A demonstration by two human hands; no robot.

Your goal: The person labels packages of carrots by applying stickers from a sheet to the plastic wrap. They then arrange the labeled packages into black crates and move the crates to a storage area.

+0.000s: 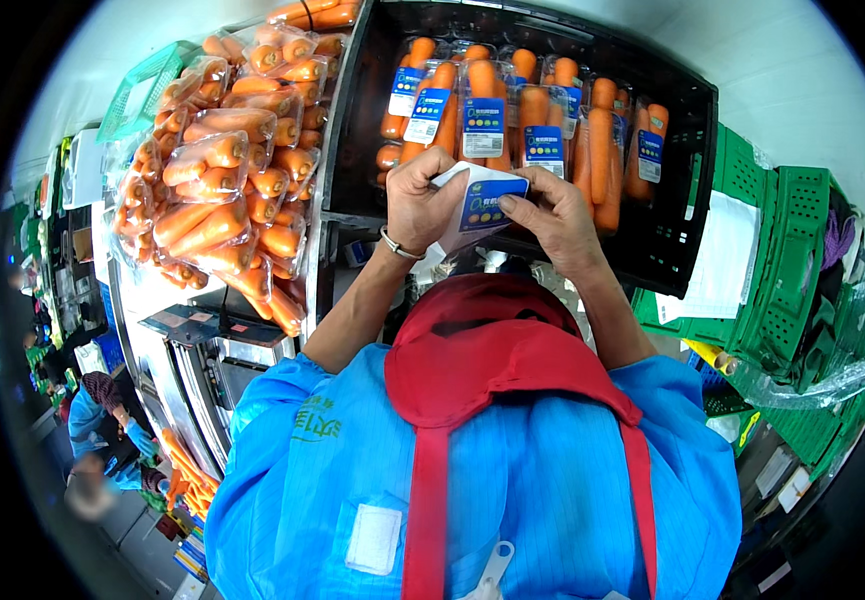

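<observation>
My left hand [426, 196] grips a folded strip of white label backing that carries a blue printed label [488, 204]. The thumb of my right hand [552, 217] lies on that label's right edge, with the fingers behind it. Both hands are over the near edge of a black plastic crate [650, 255]. Inside the crate lie several clear packs of carrots [481, 79] with blue and white labels on them. To the left, unlabelled clear packs of carrots [211, 169] are heaped on a metal surface.
A light green plastic basket [139, 86] stands behind the heap. Green crates [777, 255] and white papers [714, 259] are at the right. A flat dark device [192, 324] lies below the heap. Another person [94, 420] is at the lower left, near loose carrots [192, 476].
</observation>
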